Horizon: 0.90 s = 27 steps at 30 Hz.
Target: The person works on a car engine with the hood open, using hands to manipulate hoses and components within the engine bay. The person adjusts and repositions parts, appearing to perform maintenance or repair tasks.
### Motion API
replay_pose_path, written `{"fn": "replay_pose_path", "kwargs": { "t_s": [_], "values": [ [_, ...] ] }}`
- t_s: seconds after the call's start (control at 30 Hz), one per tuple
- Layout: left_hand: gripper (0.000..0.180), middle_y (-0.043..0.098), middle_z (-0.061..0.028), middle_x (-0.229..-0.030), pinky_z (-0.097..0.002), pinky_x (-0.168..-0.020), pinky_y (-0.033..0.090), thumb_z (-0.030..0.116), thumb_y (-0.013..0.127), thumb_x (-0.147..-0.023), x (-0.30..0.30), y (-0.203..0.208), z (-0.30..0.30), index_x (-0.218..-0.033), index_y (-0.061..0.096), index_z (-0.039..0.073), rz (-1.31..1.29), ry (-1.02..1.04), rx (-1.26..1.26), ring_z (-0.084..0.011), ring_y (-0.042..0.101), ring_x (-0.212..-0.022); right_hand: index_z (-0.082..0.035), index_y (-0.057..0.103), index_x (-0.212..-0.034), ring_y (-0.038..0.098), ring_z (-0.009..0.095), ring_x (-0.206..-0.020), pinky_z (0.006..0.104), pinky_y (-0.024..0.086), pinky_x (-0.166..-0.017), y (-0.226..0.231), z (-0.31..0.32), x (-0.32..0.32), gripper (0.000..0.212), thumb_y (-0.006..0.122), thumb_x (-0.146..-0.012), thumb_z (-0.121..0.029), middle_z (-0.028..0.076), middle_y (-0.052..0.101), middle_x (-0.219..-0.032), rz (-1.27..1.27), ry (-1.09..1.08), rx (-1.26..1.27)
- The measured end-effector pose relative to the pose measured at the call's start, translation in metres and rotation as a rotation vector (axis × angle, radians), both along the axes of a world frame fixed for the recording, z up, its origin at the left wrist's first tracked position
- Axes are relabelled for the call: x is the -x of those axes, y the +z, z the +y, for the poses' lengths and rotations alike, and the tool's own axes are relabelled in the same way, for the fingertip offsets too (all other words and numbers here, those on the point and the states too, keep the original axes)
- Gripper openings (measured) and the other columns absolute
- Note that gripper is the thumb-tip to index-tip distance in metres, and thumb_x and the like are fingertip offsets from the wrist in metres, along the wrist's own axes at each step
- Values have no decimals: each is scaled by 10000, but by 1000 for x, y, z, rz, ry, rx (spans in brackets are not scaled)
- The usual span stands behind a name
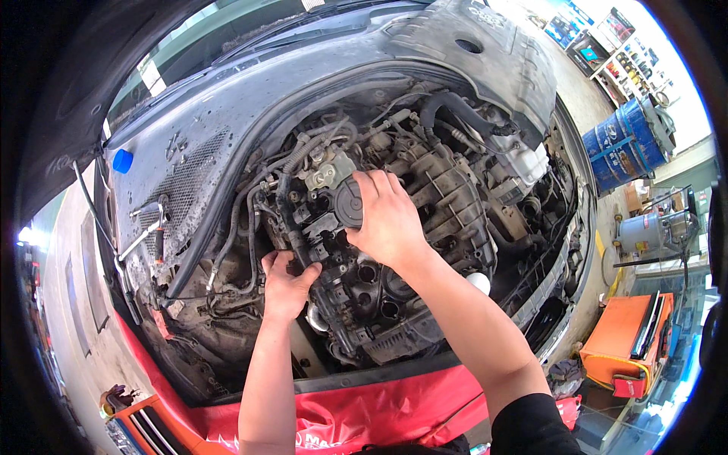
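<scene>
head view: right fingers [373, 184] clamp a part-hidden black disc [348, 203]; whether left fingers [281, 262] hold anything, i cannot tell.

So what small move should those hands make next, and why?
I'd probably test gently with the right hand whether the round black cover moves: that hand grips its edge, while the left hand rests at the engine, its hold unclear.

Glare at right, bent edges, black corners

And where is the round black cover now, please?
In the head view, the round black cover is just left of centre, against the right hand, over the engine.
</scene>
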<state>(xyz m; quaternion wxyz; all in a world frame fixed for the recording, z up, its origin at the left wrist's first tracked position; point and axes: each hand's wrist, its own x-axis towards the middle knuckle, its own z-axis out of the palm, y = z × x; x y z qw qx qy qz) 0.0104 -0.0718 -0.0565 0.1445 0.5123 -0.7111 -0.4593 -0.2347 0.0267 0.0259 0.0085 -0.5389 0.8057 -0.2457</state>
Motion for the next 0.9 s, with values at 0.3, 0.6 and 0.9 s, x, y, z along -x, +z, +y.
{"fn": "replay_pose_path", "kwargs": {
  "t_s": [0.3, 0.6, 0.9],
  "values": [
    [679, 518, -182, -1569, -435, -1103, 588, 348, 959, -912, 6, 12, 8, -1407, 705, -41, -80, 9, 30, -335, 699, -1253, -6, 573, -1583, 595, 425, -1453, 485, 513, -1260, -9, 1, 15, 956, 991, -750, -218, 195, 629, -1509, -111, 11, 21],
    [700, 539, -215, -1520, -526, -1255, 470, 262, 960, -879, 24, 55, 2, -1464, 657, 24, -72, -159, 571, -448, 553, -1441, -7, 563, -1599, 586, 400, -1480, 471, 500, -1273, -1, -8, 13, 979, 1011, -764, -252, 191, 619, -1518, -64, 28, -83],
    [397, 634, -139, -1218, -532, -1058, 555, 281, 960, -847, 43, 61, 44, -1159, 800, 96, -196, -333, 723, -390, 669, -1159, 7, 591, -1582, 596, 389, -1478, 450, 513, -1268, 5, -12, 14, 980, 1024, -751, -283, 200, 630, -1506, -43, 17, -142]
  ]
}}
